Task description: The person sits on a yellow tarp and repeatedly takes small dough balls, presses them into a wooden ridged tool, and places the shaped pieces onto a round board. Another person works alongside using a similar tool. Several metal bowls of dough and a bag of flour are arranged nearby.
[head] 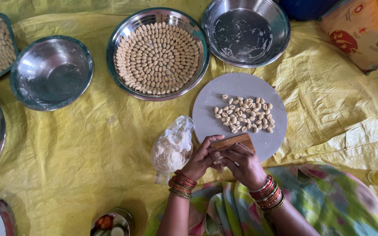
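While both hands pinch the ridged wooden comb (233, 142) at the round board's (206, 105) six o'clock edge, left hand (203, 159) and right hand (243, 165) closed on it, one slip could scatter the shaped dough pieces (243, 114) at twelve o'clock.

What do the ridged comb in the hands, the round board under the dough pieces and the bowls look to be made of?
Ridged comb: probably wood, brown and matte with fine parallel grooves. Round board: smooth, pale grey, matte; stone or plastic, cannot tell which. Empty bowl: metal, likely steel, shiny with mirror-like reflections.
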